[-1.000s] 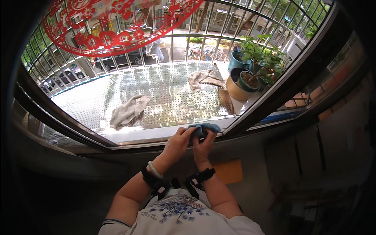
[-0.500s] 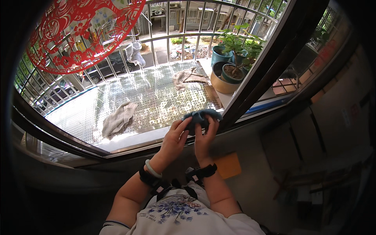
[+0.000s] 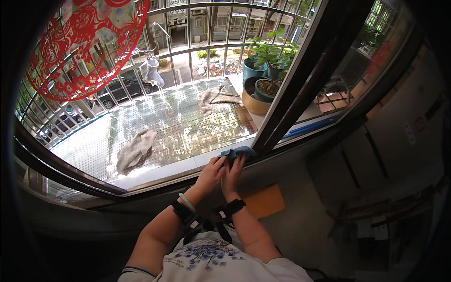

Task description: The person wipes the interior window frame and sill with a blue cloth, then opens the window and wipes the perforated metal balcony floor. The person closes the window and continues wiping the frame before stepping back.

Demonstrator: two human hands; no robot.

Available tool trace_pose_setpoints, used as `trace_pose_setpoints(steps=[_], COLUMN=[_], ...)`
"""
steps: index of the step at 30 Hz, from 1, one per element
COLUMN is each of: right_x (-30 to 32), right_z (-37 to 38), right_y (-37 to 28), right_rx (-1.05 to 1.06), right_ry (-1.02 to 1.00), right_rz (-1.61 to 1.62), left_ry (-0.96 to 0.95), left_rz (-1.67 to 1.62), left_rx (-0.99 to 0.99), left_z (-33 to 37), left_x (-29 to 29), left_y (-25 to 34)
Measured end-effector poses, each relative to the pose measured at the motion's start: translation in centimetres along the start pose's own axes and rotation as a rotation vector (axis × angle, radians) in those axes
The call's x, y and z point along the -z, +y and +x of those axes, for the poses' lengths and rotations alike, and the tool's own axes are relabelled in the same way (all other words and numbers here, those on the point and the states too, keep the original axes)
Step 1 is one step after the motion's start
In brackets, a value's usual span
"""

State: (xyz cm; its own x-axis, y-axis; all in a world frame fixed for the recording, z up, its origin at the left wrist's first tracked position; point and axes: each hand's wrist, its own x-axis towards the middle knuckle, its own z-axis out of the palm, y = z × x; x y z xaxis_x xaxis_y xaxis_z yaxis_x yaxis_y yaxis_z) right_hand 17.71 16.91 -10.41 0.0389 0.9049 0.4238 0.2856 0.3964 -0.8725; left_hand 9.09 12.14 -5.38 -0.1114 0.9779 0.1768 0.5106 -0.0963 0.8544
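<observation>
Both my hands grip a bunched blue-grey cloth (image 3: 233,152) beside the dark window frame (image 3: 285,101), just above the sill. My left hand (image 3: 212,174) has its fingers closed at the cloth's left side. Close against it, my right hand (image 3: 232,173) is closed on the right part, with fingertips over the fabric. Part of the cloth is hidden behind the fingers. Black straps circle both wrists, and a pale bangle (image 3: 187,202) is on the left one.
Beyond the sill lies a perforated metal shelf (image 3: 174,127) holding two crumpled rags, a near one (image 3: 135,150) and a far one (image 3: 216,98). Potted plants (image 3: 265,89) stand at its right. Metal bars (image 3: 205,51) enclose it. A red paper-cut decoration (image 3: 87,51) hangs upper left.
My hands and the cloth have moved slightly down, closer to the sill and the foot of the window frame. My hands are nearer together. The view has shifted a little.
</observation>
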Motion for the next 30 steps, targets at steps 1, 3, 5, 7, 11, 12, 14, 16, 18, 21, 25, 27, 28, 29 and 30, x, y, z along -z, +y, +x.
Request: trace_pose_setpoints(steps=[1, 3, 5, 7, 11, 12, 14, 16, 18, 21, 25, 27, 28, 29, 30], right_x=[0.1, 0.8, 1.8, 3.3, 5.4, 5.4, 5.1, 4.3, 3.5, 2.2, 1.3, 1.2, 1.4, 1.7, 2.3], right_z=[0.1, 0.9, 2.6, 4.8, 9.1, 9.7, 10.3, 9.6, 8.4, 5.4, 2.5, 2.1, 2.2, 2.4, 2.8], right_y=[0.0, -1.1, -3.3, -6.0, -10.2, -10.6, -10.2, -8.5, -5.9, -1.7, 2.2, 2.9, 2.9, 2.7, 2.4], right_rx=[-0.015, -0.007, 0.017, 0.097, 0.3, 0.328, 0.376, 0.332, 0.281, 0.136, 0.054, 0.043, 0.035, 0.008, -0.016], right_ry=[0.004, 0.032, 0.079, 0.099, 0.114, 0.124, 0.136, 0.132, 0.134, 0.074, 0.064, 0.093, 0.11, 0.103, 0.097], right_rz=[-0.001, 0.008, 0.048, 0.158, 0.15, 0.094, -0.031, -0.012, -0.022, -0.027, -0.002, 0.004, 0.027, 0.033, 0.052], left_ry=[0.002, 0.024, 0.068, 0.116, 0.149, 0.159, 0.157, 0.156, 0.096, 0.057, -0.038, -0.036, -0.032, -0.031, -0.027], left_rz=[-0.005, -0.053, -0.142, -0.182, -0.233, -0.235, -0.168, -0.059, -0.05, -0.087, 0.065, 0.045, 0.032, 0.035, 0.038], left_rx=[0.009, 0.0, -0.038, -0.15, -0.28, -0.307, -0.298, -0.291, -0.181, -0.096, -0.023, -0.009, -0.008, 0.006, 0.013], left_z=[0.1, 0.3, 0.8, 1.6, 2.6, 2.8, 3.2, 2.9, 2.6, 2.1, 1.6, 1.5, 1.5, 1.5, 1.7], left_x=[-0.2, -0.2, 0.4, 1.1, 2.5, 2.7, 2.7, 2.1, 1.0, -0.8, -2.2, -2.6, -2.8, -2.9, -2.9], left_y=[0.1, 1.1, 3.1, 5.4, 9.1, 9.5, 9.6, 8.7, 7.3, 4.3, 0.4, -0.5, -0.6, -0.5, -0.3])
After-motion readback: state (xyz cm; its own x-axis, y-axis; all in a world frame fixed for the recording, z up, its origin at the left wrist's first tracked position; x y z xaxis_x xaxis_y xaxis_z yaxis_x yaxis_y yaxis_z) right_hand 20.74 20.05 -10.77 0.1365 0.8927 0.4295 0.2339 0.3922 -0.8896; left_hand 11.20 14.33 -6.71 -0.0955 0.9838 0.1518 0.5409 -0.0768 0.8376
